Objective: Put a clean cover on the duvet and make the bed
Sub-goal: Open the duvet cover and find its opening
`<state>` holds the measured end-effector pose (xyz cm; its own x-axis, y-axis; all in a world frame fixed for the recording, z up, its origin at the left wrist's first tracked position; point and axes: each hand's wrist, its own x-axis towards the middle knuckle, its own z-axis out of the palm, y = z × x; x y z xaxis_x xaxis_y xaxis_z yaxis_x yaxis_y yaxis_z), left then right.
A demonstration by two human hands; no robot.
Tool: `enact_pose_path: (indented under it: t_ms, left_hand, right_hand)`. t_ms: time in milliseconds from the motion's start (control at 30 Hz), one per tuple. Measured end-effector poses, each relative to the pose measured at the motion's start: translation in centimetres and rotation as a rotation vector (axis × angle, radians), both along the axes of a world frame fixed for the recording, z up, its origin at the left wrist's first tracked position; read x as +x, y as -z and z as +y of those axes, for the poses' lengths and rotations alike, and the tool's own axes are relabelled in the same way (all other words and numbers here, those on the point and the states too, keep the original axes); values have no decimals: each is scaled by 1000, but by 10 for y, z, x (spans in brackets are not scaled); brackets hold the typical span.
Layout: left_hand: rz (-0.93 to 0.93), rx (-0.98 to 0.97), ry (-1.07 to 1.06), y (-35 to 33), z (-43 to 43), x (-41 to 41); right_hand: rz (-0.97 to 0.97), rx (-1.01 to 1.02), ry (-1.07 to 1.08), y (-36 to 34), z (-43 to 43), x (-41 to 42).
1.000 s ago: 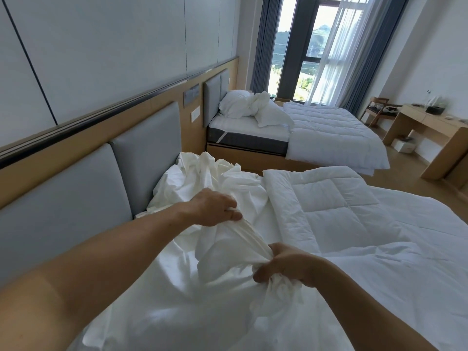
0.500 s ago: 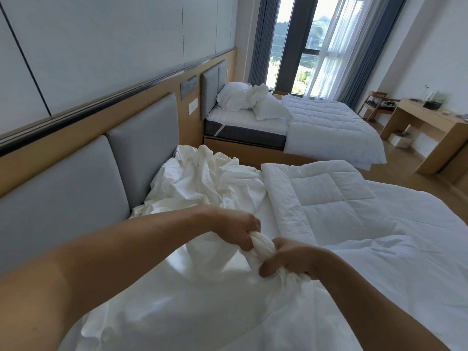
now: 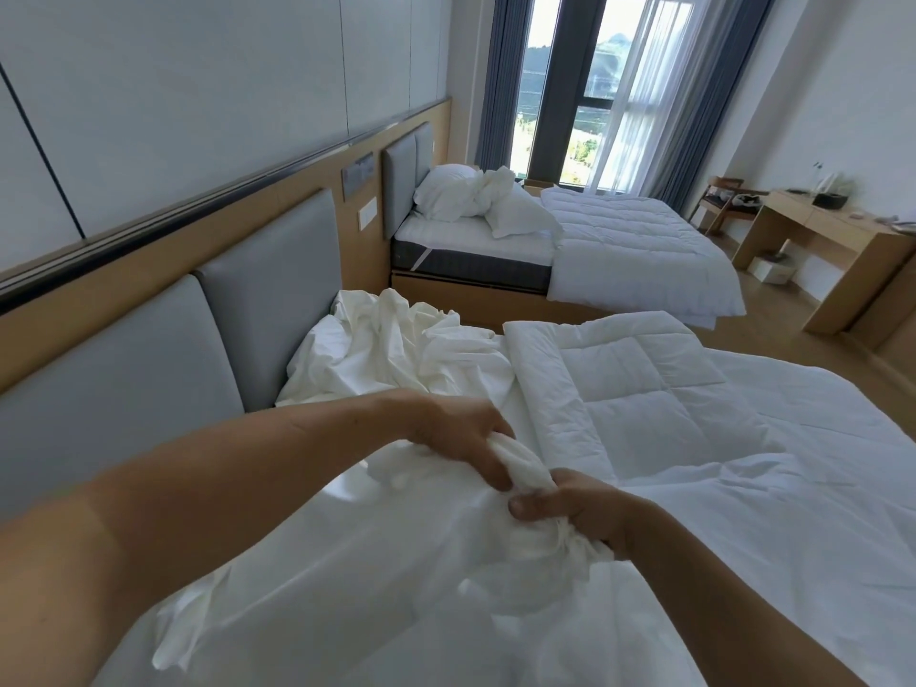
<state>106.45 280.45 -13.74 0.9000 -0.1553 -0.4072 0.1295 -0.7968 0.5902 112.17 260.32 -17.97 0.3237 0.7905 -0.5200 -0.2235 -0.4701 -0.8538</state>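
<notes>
A smooth white duvet cover [image 3: 386, 577] lies crumpled over the head end of the near bed, bunched up toward the grey headboard. The quilted white duvet [image 3: 659, 414] is spread flat to its right, without a cover. My left hand [image 3: 461, 433] grips a gathered roll of the cover from above. My right hand [image 3: 580, 508] clutches the same bunched fabric just below and right of it. The two hands are almost touching.
A padded grey headboard [image 3: 267, 290] runs along the left wall. A second bed [image 3: 634, 250] with rumpled pillows [image 3: 471, 195] stands beyond, near the window. A wooden desk [image 3: 837, 240] is at the far right, with wooden floor between the beds.
My left hand has come down and back from higher on the cover to meet the right hand, gathering the fabric into a tight bunch. The view has tilted down slightly.
</notes>
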Motion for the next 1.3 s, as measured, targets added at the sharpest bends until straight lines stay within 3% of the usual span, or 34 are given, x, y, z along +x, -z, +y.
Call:
enact_pose_path:
  t_ms: [133, 233, 400, 533, 633, 733, 800, 900, 1067, 1133, 1300]
  left_hand:
    - [95, -220, -109, -5, -5, 2]
    - [86, -136, -65, -5, -9, 9]
    - [-351, 146, -207, 20, 8, 9]
    - [-312, 170, -509, 70, 20, -29]
    - [-86, -14, -754, 120, 17, -72]
    - [292, -330, -980, 166, 1, -114]
    - [435, -501, -1074, 191, -13, -130]
    - [482, -839, -1244, 208, -38, -141]
    - [391, -1271, -1257, 223, -71, -142]
    - [278, -1221, -1337, 228, -79, -138]
    - [1, -878, -1450, 227, -85, -134]
  right_hand:
    - [-130, 97, 114, -2, 3, 2]
    - [-208, 171, 177, 3, 4, -1]
    - [-22, 126, 299, 24, 10, -19]
    - [236, 37, 406, 44, 27, -30]
    - [314, -1, 404, 64, 42, -40]
    - [327, -88, 420, 86, 49, -55]
    - [326, -104, 430, 99, 49, -62]
    - [360, -100, 403, 113, 43, -65]
    - [400, -132, 242, 129, 26, -60]
    - [381, -140, 231, 134, 17, -54]
    - [229, -209, 142, 135, -1, -46]
